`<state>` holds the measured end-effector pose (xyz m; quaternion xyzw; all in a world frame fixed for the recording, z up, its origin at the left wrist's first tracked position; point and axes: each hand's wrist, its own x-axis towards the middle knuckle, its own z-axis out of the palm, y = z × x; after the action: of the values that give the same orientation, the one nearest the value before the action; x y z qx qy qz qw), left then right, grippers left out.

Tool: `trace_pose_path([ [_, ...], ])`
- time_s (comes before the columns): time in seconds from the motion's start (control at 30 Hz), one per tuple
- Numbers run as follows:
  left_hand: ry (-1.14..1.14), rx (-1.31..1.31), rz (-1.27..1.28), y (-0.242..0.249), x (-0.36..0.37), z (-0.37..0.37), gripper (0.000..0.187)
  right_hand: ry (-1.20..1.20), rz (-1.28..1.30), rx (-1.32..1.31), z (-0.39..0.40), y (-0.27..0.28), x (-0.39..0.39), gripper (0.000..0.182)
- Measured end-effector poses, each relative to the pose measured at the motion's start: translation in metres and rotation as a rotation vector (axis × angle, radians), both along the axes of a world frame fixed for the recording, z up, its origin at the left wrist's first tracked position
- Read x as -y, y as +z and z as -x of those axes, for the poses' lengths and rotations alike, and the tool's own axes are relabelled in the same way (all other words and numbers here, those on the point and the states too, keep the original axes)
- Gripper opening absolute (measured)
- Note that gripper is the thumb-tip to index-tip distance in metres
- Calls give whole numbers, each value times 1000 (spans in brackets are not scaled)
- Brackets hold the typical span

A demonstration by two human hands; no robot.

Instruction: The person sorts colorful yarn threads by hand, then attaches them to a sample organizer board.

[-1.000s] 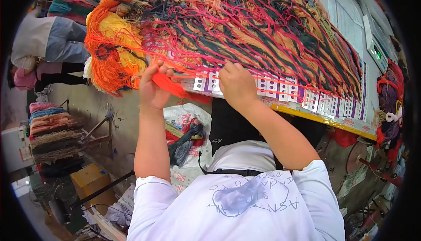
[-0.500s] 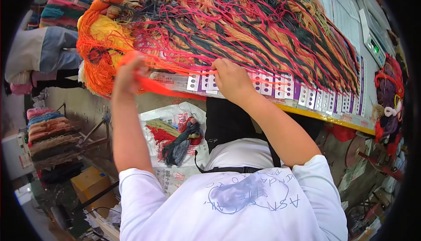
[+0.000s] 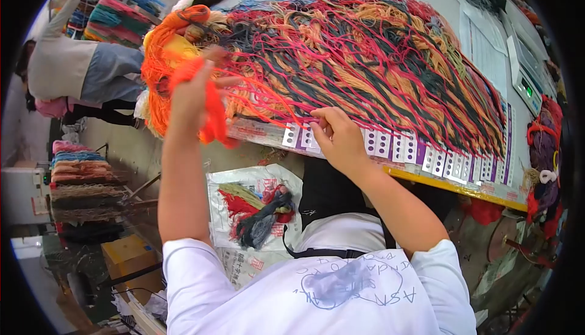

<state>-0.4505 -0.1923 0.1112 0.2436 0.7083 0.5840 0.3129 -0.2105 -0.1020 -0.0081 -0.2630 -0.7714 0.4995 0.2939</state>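
Observation:
A bundle of bright orange thread (image 3: 213, 112) hangs from my left hand (image 3: 192, 94), which is blurred by motion at the table's left end. Several of its strands stretch right toward my right hand (image 3: 342, 143). Thumb and forefinger of that hand are bent together at the strand ends, by the table's front edge. Behind my hands lie long pink, black and tan threads (image 3: 365, 73), their near ends lying by a row of white cards with punched holes (image 3: 381, 143). A larger orange skein (image 3: 159, 60) and yellow thread (image 3: 183, 45) are beside my left hand.
A digital scale (image 3: 525, 85) stands at the table's right. Below the table, coloured skeins (image 3: 262, 213) lie on a white plastic sack (image 3: 219, 179). Another person (image 3: 67, 70) is at the left, near stacked yarn (image 3: 79, 170) and a cardboard box (image 3: 128, 262).
My left hand has lifted slightly, and the orange bundle now hangs down from it. The strands toward my right hand are slacker. The view has shifted, showing more of the table's far side.

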Motion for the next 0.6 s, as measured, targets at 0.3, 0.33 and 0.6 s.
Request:
trace_pose_path([
  [0.3, -532, 693, -289, 1, 12, -106, 55, 237, 333, -282, 6, 86, 17, 13],
  [0.33, -569, 734, -316, 0, 15, -104, 56, 248, 336, -271, 3, 85, 19, 13],
  [0.6, -511, 811, -343, 0, 27, -101, 51, 362, 702, -333, -9, 89, 20, 19],
])
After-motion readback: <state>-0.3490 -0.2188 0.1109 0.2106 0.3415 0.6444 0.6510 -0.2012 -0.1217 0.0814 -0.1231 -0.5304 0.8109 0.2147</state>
